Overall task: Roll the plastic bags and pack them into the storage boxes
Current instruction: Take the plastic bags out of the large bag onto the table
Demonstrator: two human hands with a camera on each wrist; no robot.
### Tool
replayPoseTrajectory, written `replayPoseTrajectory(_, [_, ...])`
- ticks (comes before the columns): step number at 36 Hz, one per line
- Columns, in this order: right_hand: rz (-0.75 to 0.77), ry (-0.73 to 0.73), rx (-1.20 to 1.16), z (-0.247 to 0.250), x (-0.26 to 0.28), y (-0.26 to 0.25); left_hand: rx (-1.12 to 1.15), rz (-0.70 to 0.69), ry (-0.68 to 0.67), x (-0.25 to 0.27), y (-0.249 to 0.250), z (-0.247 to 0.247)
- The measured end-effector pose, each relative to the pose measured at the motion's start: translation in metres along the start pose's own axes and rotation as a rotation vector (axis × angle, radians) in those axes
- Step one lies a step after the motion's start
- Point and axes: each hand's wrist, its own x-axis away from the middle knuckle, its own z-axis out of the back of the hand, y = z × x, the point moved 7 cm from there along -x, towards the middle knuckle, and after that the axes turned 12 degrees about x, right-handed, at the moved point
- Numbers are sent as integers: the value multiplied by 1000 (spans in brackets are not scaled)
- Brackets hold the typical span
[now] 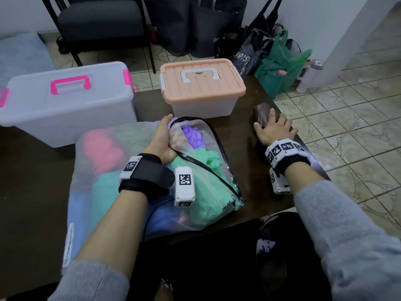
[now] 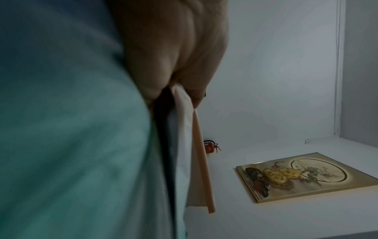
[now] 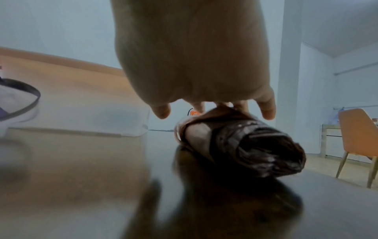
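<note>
A clear zip pouch (image 1: pixel 201 170) stuffed with purple and green plastic bags lies on the dark table (image 1: pixel 256 192). My left hand (image 1: pixel 161 137) grips its upper edge by the black zipper; in the left wrist view the left hand (image 2: pixel 184 64) pinches the pouch's edge (image 2: pixel 180 129) beside a green bag (image 2: pixel 71 129). At the table's right side, my right hand (image 1: pixel 272 128) rests on a rolled brown plastic bag (image 1: pixel 262 112) with fingers spread. In the right wrist view the right hand (image 3: pixel 204 90) touches the roll (image 3: pixel 245 142) from above.
A peach-lidded storage box (image 1: pixel 201 88) stands closed behind the pouch. A larger clear box with pink latches (image 1: pixel 65 105) sits closed at the left. A frosted sack of coloured bags (image 1: pixel 97 170) lies under my left arm. The table's right edge runs close to the roll.
</note>
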Motion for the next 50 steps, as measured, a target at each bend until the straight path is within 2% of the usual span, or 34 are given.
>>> replayPoseTrajectory(4, [10,-1,-37,10,8,0,-81,-19,97,0,3,12])
replayPoseTrajectory(7, [48,98,-119,29,18,-8,-159,-11,122,-1,4,18])
replayPoseTrajectory(9, [146,186,-233,45,27,-21,-202,-5,76,-1,4,16])
replayPoseTrajectory(11, [272,204,-383,58,42,-38,-237,-13,55,-1,5,17])
replayPoseTrajectory(13, [331,80,-550,58,58,-58,-239,-30,63,-2,8,20])
replayPoseTrajectory(16, [383,-265,-750,42,81,-96,-219,-37,56,-1,9,21])
replayPoseTrajectory(18, [436,-431,-766,36,99,-119,-192,-27,20,2,7,18])
replayPoseTrajectory(20, [511,-480,-614,35,111,-133,-173,-27,8,3,7,18])
replayPoseTrajectory(23, [571,-452,-438,37,118,-146,-175,-36,-4,5,7,18])
replayPoseTrajectory(34, [574,-456,-270,30,126,-162,-105,-28,69,7,6,21])
replayPoseTrajectory(42, [333,-505,-550,30,105,-146,-90,-4,0,7,4,18])
replayPoseTrajectory(45, [263,-574,-629,38,93,-133,-97,-37,48,7,6,21])
replayPoseTrajectory(50, [214,-801,-727,47,87,-110,-78,-75,97,7,9,25])
